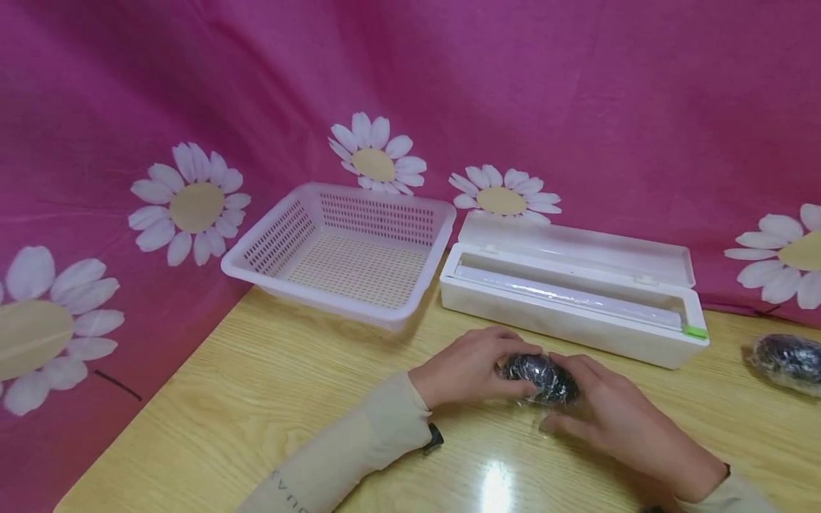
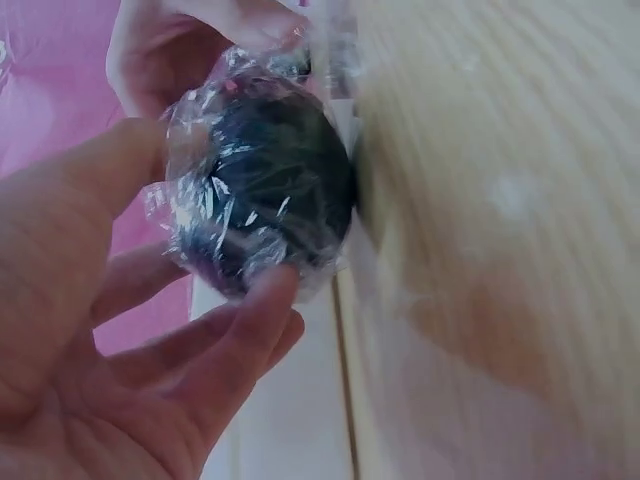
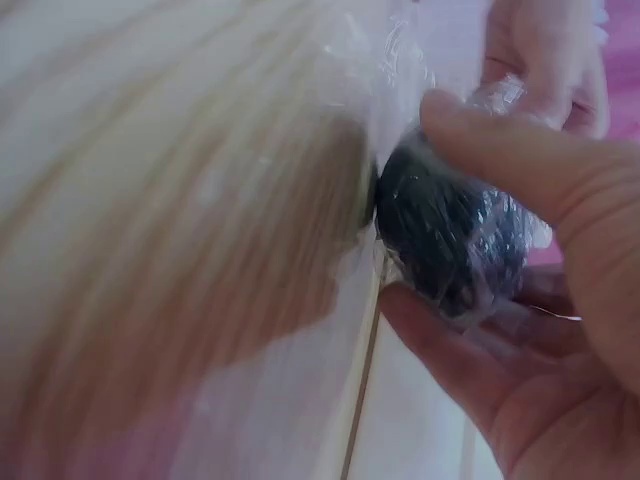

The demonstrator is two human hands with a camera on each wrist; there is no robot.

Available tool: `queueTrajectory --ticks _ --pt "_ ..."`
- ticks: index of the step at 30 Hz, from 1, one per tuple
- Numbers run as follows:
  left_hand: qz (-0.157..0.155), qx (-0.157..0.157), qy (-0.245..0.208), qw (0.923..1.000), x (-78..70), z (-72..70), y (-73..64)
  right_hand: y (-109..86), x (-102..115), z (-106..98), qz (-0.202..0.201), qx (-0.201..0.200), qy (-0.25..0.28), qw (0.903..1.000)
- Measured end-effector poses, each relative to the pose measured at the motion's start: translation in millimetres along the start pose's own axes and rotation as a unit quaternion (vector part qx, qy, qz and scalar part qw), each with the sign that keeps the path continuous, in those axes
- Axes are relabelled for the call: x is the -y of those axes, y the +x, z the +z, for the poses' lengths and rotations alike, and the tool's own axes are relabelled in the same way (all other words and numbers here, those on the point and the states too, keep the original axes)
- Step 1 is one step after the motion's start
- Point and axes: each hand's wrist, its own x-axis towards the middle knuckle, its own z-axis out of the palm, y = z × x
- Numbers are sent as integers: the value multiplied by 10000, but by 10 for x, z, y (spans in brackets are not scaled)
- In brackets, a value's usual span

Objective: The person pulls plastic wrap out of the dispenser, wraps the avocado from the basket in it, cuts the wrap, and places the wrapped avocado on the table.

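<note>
A dark oval thing wrapped in clear cling film (image 1: 541,377) lies low over the wooden table, between both hands. My left hand (image 1: 471,367) grips its left end, thumb on the near side and fingers on the far side. On its right end my right hand (image 1: 612,417) holds the film and the thing with curled fingers and thumb. Loose film (image 3: 345,60) sticks out beside it in the right wrist view. The wrapped thing (image 2: 275,190) fills the middle of the left wrist view, and its kind cannot be told through the film.
Behind the hands stands a white cling film box (image 1: 551,320), lid up, with a film roll (image 1: 564,292) inside and a green slider (image 1: 695,332). A white slotted basket (image 1: 340,303) is to its left. Another wrapped dark thing (image 1: 789,362) lies far right. A pink flowered cloth (image 1: 410,64) hangs behind.
</note>
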Motion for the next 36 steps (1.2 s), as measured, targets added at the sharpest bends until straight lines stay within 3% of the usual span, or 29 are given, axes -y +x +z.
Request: queueTrajectory --ticks 8,13,20,27,36 --pt "355 478 275 9979 6 -58 -23 42 29 18 135 -126 -396 9990" --pt "625 497 410 9960 -18 -46 1 33 19 17 270 -144 -328 9990" --pt "702 342 800 9937 -70 -9 14 73 20 11 310 29 -287 9991" --pt "582 229 933 9937 -59 -13 15 159 41 -20 303 128 -112 9994" --pt "911 227 1254 9877 -81 46 121 132 -7 -51 427 247 2 9988"
